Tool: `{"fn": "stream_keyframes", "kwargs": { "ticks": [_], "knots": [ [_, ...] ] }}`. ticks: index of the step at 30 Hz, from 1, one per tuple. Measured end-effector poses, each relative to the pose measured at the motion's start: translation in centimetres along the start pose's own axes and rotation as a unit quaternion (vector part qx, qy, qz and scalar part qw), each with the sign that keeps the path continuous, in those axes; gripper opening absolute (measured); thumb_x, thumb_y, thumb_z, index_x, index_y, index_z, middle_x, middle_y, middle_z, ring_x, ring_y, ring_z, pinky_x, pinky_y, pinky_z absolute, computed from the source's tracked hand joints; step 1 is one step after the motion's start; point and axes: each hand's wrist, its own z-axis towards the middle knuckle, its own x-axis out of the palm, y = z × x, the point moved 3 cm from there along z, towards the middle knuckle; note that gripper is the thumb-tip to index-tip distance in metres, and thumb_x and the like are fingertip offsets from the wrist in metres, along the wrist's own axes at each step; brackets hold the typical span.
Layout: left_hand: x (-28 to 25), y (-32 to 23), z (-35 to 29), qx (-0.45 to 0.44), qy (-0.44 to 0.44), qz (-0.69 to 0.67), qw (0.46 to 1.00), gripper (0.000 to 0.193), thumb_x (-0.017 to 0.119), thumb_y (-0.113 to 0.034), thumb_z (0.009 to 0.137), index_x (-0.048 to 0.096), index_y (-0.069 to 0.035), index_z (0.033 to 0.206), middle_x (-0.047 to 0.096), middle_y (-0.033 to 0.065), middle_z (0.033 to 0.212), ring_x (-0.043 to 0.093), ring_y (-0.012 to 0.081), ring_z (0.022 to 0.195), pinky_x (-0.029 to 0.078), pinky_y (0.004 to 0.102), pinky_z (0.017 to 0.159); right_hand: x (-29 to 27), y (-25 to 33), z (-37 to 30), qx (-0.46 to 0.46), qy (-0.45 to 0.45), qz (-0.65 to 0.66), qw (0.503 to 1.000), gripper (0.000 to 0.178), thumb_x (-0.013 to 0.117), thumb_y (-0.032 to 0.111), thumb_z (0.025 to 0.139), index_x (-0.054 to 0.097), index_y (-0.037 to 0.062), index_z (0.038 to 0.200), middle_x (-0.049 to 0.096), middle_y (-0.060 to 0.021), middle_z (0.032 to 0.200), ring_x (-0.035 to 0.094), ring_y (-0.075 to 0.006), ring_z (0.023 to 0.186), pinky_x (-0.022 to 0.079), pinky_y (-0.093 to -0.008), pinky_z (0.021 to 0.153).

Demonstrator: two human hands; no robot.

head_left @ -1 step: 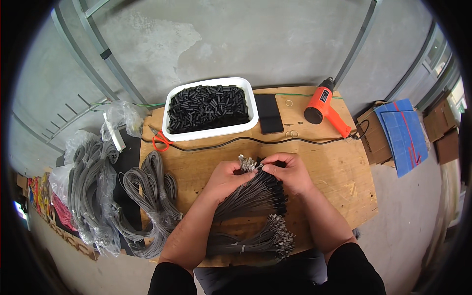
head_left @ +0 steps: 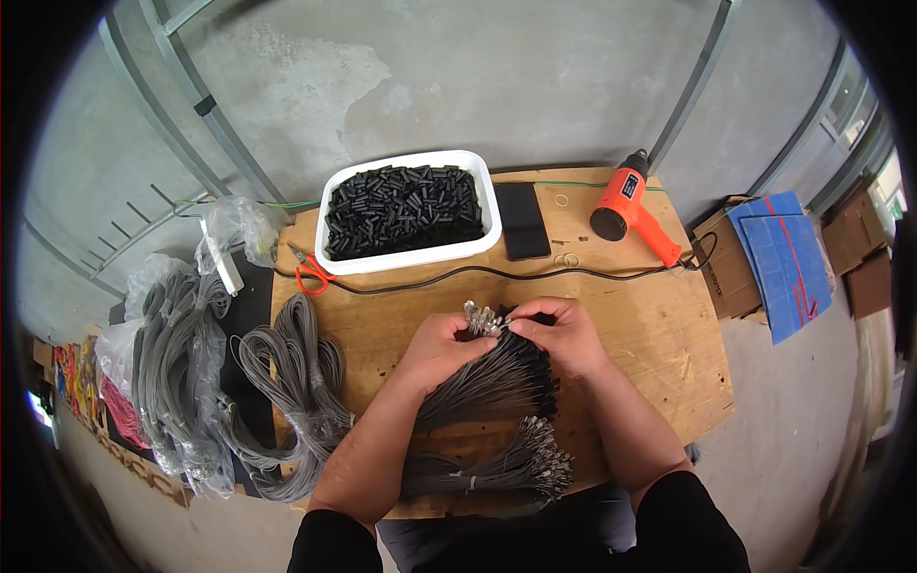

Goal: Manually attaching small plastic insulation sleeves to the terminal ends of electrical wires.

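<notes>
My left hand (head_left: 447,346) is closed around a bunch of thin grey cables (head_left: 482,382), whose shiny metal ends (head_left: 479,317) stick up past the fingers. Close beside it, my right hand (head_left: 562,336) pinches a small cable end between thumb and forefinger; the fingertips of both hands nearly meet. Black sleeves (head_left: 541,382) cover some cable ends just under my right hand. Nearer to me lies a second tied bundle of grey cables (head_left: 449,475), its bare metal ends (head_left: 543,458) fanned out to the right.
A white tub (head_left: 411,263) of short black tubes stands at the back, beside a dark phone (head_left: 525,222). An orange heat gun (head_left: 626,205) lies back right, its black cord (head_left: 430,284) crossing the table. Red-handled cutters (head_left: 312,275) and coiled grey cables (head_left: 296,372) lie left.
</notes>
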Motion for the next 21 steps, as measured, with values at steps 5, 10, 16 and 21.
{"fn": "stream_keyframes", "kwargs": {
  "ticks": [5,10,16,21],
  "knots": [
    [0.09,0.29,0.25,-0.01,0.024,-0.004,1.0,0.012,0.076,-0.005,0.087,0.074,0.001,0.097,0.071,0.0016,0.083,0.063,0.007,0.074,0.05,0.0235,0.068,-0.33,-0.33,0.12,-0.01,-0.003,-0.031,0.999,0.009,0.073,0.005,0.094,0.074,-0.0031,0.096,0.072,-0.0008,0.086,0.062,-0.0053,0.079,0.052,-0.0224,0.072],
    [0.11,0.18,0.19,-0.004,0.012,0.062,0.998,0.012,0.075,-0.001,0.088,0.073,0.003,0.099,0.072,0.0047,0.084,0.065,0.009,0.075,0.051,0.0242,0.068,-0.29,-0.05,-0.16,-0.012,0.006,-0.002,1.0,0.004,0.073,0.0,0.092,0.072,-0.0035,0.094,0.073,-0.0049,0.09,0.064,-0.0072,0.081,0.053,-0.0233,0.075],
    [0.33,0.13,0.2,0.011,0.026,0.069,0.997,0.012,0.077,-0.01,0.089,0.075,0.001,0.092,0.071,0.0022,0.078,0.062,0.0074,0.07,0.049,0.025,0.065,0.22,-0.3,-0.2,-0.059,-0.023,-0.008,0.998,0.009,0.075,0.006,0.093,0.074,-0.0026,0.097,0.073,-0.0022,0.087,0.063,-0.0061,0.079,0.053,-0.0224,0.073],
    [0.24,0.32,0.13,-0.002,0.024,-0.03,0.999,0.014,0.077,-0.011,0.09,0.075,0.002,0.093,0.071,0.0038,0.081,0.062,0.0087,0.071,0.049,0.0247,0.067,-0.29,-0.1,-0.03,-0.04,0.017,-0.015,0.999,0.017,0.078,0.008,0.09,0.074,-0.0027,0.103,0.067,0.0015,0.083,0.058,-0.0053,0.077,0.049,-0.0225,0.07]
  ]
}}
